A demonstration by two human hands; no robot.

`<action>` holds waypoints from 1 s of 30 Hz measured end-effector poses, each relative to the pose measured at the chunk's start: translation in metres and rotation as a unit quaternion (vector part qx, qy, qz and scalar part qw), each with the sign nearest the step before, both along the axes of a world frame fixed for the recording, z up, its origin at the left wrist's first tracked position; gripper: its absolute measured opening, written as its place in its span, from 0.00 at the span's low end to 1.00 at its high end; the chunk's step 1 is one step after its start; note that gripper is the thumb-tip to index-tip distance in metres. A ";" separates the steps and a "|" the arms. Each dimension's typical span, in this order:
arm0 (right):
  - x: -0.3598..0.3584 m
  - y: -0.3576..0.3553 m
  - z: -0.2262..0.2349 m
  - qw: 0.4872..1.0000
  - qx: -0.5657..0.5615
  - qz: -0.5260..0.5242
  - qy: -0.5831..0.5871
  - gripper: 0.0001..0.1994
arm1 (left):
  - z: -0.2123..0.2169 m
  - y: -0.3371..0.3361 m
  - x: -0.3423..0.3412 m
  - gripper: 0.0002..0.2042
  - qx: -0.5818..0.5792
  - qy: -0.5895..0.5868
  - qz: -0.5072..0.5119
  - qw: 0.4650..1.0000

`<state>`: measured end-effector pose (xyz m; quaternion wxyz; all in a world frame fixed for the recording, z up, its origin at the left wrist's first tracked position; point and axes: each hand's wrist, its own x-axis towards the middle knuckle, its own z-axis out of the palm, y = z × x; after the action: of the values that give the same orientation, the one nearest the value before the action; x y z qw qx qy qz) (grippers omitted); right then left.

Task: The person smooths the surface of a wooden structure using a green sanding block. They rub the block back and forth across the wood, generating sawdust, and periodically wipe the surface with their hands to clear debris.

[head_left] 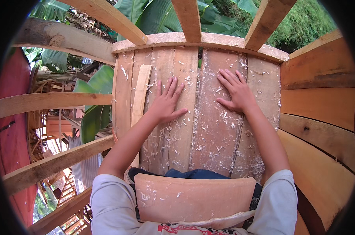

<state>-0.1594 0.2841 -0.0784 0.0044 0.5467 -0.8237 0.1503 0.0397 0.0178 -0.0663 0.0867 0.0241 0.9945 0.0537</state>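
Note:
My left hand (167,102) lies flat with its fingers spread on the plank floor (183,74), which is strewn with pale wood shavings. To its right, my right hand (235,90) also rests palm down on the planks, fingers apart. Neither hand holds anything. Beside my left hand lies a narrow loose strip of wood (141,96), partly hidden by my left forearm. A wide, smooth board (195,197) with a few shavings on it sits close to my body, across my lap.
A timber rail (162,40) edges the far end, with upright posts (187,23) rising behind it. Horizontal planks wall the right side (318,102). Spaced beams (56,102) form the open left side. Banana leaves (158,17) and a red surface (13,117) show outside.

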 end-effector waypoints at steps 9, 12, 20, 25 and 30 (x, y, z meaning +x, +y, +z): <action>0.075 -0.009 0.021 0.943 0.115 0.284 -0.127 0.20 | -0.007 0.006 0.004 0.44 0.006 0.079 0.012 0.997; 0.083 -0.014 0.028 0.935 0.085 0.322 -0.123 0.19 | -0.007 0.002 0.004 0.43 0.021 0.102 0.013 0.994; 0.050 -0.037 0.028 0.933 0.115 0.330 -0.086 0.20 | -0.008 0.002 0.004 0.41 0.042 0.123 0.032 0.991; 0.013 -0.040 0.038 0.983 0.087 0.159 -0.029 0.21 | -0.009 0.001 0.005 0.42 0.053 0.121 0.032 0.991; 0.051 -0.035 0.043 0.944 0.069 0.320 -0.035 0.18 | -0.010 0.001 0.005 0.42 0.054 0.123 0.032 0.990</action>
<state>-0.1085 0.2495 -0.0359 -0.1102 0.7750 -0.6132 0.1058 0.0445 0.0190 -0.0765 -0.0399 0.0037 0.9935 0.1068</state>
